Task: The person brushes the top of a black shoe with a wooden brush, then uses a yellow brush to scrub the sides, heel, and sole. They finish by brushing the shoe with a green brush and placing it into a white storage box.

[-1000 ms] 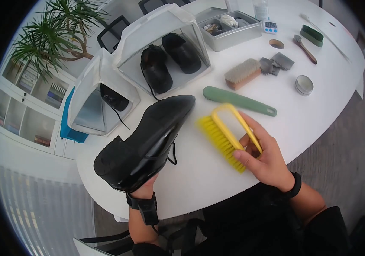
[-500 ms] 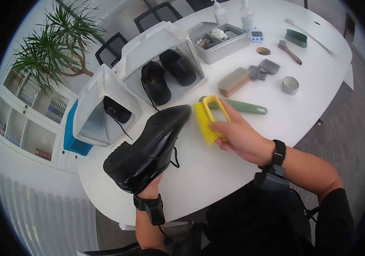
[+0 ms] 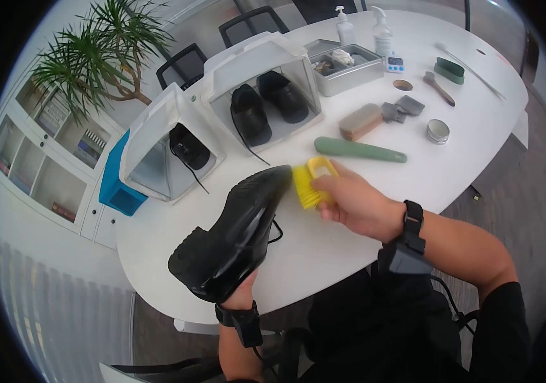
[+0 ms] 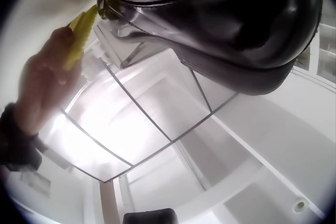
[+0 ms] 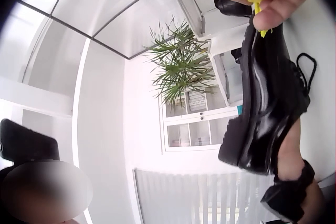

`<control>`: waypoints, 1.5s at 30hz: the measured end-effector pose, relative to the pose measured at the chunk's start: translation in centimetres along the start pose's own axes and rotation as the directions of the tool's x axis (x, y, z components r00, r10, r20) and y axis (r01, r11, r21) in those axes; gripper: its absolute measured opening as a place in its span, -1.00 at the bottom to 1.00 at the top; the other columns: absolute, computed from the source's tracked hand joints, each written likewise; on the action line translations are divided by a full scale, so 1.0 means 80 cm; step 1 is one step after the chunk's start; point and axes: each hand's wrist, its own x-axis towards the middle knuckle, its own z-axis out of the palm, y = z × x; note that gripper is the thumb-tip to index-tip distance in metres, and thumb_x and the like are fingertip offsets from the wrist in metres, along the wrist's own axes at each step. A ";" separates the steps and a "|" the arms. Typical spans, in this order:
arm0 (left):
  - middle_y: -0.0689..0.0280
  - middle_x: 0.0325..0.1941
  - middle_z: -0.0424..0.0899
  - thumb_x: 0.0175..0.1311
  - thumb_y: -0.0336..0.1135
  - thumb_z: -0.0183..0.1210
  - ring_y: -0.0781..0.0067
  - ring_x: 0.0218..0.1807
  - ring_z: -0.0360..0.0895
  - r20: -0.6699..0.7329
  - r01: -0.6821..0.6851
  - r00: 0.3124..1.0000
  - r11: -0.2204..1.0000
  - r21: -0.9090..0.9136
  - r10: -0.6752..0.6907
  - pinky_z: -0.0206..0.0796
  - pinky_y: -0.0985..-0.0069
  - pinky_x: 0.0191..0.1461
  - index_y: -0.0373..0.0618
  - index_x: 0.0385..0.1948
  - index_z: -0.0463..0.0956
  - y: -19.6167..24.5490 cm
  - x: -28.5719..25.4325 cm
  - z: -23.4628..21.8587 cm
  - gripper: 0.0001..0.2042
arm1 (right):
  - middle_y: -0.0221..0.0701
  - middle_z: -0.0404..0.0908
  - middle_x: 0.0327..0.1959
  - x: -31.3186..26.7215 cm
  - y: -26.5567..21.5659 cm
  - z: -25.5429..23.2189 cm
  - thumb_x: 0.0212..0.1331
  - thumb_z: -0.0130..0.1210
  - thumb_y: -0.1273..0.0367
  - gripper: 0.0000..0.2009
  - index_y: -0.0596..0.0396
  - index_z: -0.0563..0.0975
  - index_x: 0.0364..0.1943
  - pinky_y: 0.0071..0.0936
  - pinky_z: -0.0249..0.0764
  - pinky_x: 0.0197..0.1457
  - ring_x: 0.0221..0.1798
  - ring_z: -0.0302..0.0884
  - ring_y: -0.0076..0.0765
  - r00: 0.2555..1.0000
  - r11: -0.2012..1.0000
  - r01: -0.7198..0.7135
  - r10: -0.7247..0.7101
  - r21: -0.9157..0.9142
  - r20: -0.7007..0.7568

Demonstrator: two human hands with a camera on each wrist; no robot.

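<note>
My left hand [image 3: 241,295] holds a glossy black dress shoe [image 3: 238,223] up over the table, sole turned upward and toe pointing away to the right. Most of that hand is hidden by the heel end, its fingers out of sight. A black lace dangles under the shoe. In my right hand [image 3: 362,203] is a yellow scrub brush [image 3: 306,189], gripped by its loop handle. The bristles are right at the toe of the shoe. From the left wrist view, the brush [image 4: 80,37] shows its yellow edge beside the toe.
Two white boxes with clear fronts, one box [image 3: 260,60] holding a black pair, stand behind the shoe. Across the white table [image 3: 324,255] lie a green shoehorn-like piece [image 3: 359,150], a wooden brush [image 3: 360,121], grey cloths [image 3: 404,108], a round tin [image 3: 438,131] and a metal case [image 3: 349,80].
My right hand has brought the yellow brush leftward from beside the shoe to its toe, turning it on the way. The left hand keeps holding the shoe; the head view has shifted a little.
</note>
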 end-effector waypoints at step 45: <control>0.22 0.20 0.60 0.37 -0.49 0.20 0.27 0.16 0.56 0.350 -0.405 0.906 0.244 0.881 0.239 0.42 0.35 0.24 -0.14 0.27 0.47 -0.107 0.023 0.066 -0.58 | -0.40 0.43 -0.13 -0.155 0.009 0.031 0.44 -0.09 0.44 -0.59 0.01 0.24 0.33 -0.66 0.45 -0.46 -0.45 0.33 -0.63 0.977 0.992 0.064 -0.084 0.106 0.196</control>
